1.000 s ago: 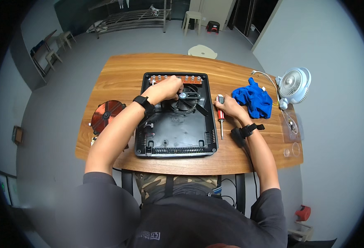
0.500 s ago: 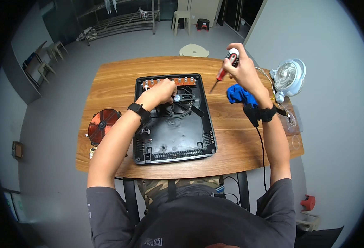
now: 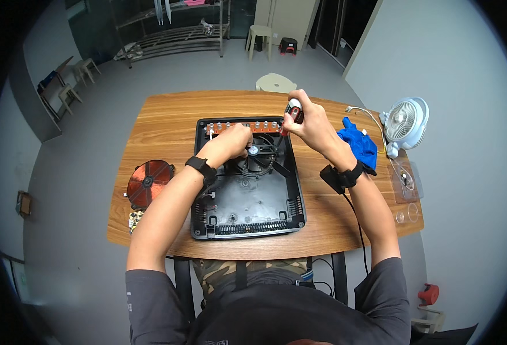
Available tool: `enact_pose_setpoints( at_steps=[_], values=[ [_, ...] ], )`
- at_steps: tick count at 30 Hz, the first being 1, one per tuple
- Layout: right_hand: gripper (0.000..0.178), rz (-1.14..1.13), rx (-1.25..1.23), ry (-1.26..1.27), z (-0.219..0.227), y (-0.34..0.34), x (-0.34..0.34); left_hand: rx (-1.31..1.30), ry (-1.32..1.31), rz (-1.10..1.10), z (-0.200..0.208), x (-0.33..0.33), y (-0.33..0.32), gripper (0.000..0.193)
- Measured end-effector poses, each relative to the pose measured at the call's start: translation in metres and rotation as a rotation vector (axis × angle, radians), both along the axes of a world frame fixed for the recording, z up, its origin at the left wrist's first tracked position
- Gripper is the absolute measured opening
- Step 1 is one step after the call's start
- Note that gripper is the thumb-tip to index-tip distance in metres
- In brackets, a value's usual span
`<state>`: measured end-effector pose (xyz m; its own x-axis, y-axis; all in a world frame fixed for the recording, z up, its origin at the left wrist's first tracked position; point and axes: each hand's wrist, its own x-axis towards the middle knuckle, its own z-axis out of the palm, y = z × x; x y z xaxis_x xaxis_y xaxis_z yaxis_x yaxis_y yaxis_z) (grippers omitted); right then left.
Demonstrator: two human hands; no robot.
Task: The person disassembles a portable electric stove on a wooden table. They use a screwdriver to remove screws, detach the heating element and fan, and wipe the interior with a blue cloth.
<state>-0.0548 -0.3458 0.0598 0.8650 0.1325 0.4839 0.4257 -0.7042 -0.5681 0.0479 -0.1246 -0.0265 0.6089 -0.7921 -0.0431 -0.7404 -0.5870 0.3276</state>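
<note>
An open black appliance housing [image 3: 242, 198], like the base of an induction cooker, lies on the wooden table [image 3: 167, 112] before me. Inside its far half is a black cooling fan [image 3: 254, 150] with a silvery hub label. My left hand [image 3: 234, 141] is closed at the fan's left side, its fingertips partly hidden. A red, black and white screwdriver [image 3: 293, 115] is gripped in my right hand [image 3: 312, 122], shaft pointing down toward the fan's right side; its tip is hard to make out. Along the housing's far edge runs an orange board [image 3: 265, 126] with several round parts.
Left of the housing lies a copper-coloured coil disc [image 3: 148, 183], with a small circuit board [image 3: 135, 218] below it. A blue cloth [image 3: 358, 148], a light-blue desk fan [image 3: 404, 122] and a clear plastic tray [image 3: 407, 179] are on the right. Beyond the table stands a stool [image 3: 275, 83].
My right hand has brought the screwdriver down and left, from beside the housing to over the fan's right side. The left hand stays at the fan. The whole view has shifted slightly.
</note>
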Motion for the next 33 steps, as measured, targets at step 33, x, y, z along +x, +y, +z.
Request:
enact_pose_setpoints(
  at_steps=[33],
  values=[
    [0.028, -0.034, -0.311, 0.086, 0.021, 0.002, 0.012, 0.031, 0.024, -0.012, 0.009, -0.005, -0.004, 0.034]
  ],
)
